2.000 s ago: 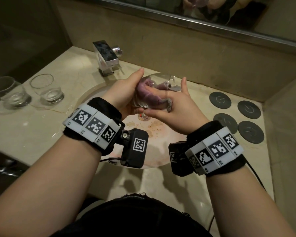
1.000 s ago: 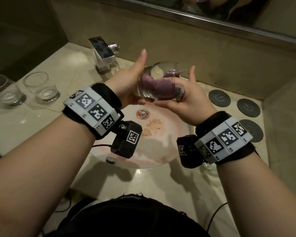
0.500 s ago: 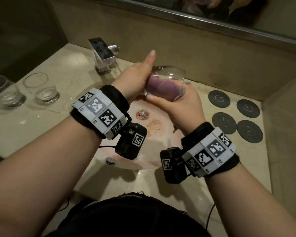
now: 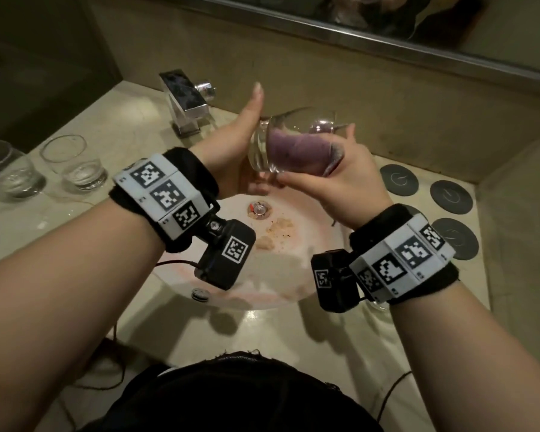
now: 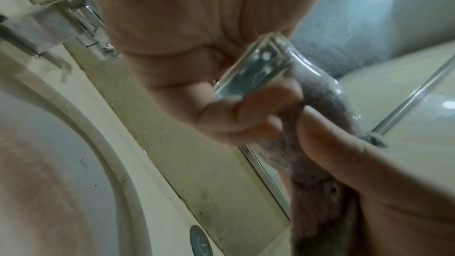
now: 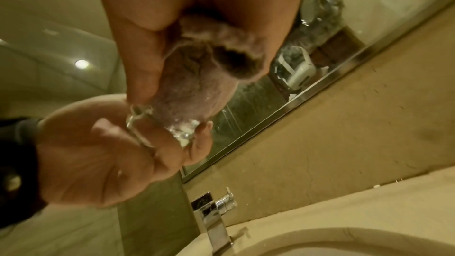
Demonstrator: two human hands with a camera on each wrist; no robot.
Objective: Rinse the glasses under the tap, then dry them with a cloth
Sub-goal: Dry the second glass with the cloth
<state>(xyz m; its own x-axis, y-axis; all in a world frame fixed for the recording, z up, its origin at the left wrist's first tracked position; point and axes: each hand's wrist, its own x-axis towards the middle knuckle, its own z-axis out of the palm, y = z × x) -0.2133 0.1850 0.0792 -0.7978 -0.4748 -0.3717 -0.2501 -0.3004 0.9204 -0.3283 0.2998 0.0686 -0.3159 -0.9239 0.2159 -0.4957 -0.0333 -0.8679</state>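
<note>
A clear, thick-based drinking glass (image 4: 264,148) is lying on its side in the air above the round pale basin (image 4: 219,294), stuffed with a purple fluffy cloth (image 4: 296,152). The left hand (image 4: 231,148) is cupping the glass's heavy base, fingers curling round it underneath while the thumb is pointing straight up. The right hand (image 4: 349,179) is gripping the cloth at the glass's mouth, its fingers clenching the bunched fabric; the right wrist view is showing the cloth (image 6: 197,92) filling the glass (image 6: 182,133). Two more clear tumblers (image 4: 72,163) are standing side by side on the beige marble tabletop (image 4: 113,120) to the left, well apart from the hands. A square chrome tap (image 4: 186,101) is standing behind the basin, and four dark round coasters (image 4: 451,196) are lying on the right.
</note>
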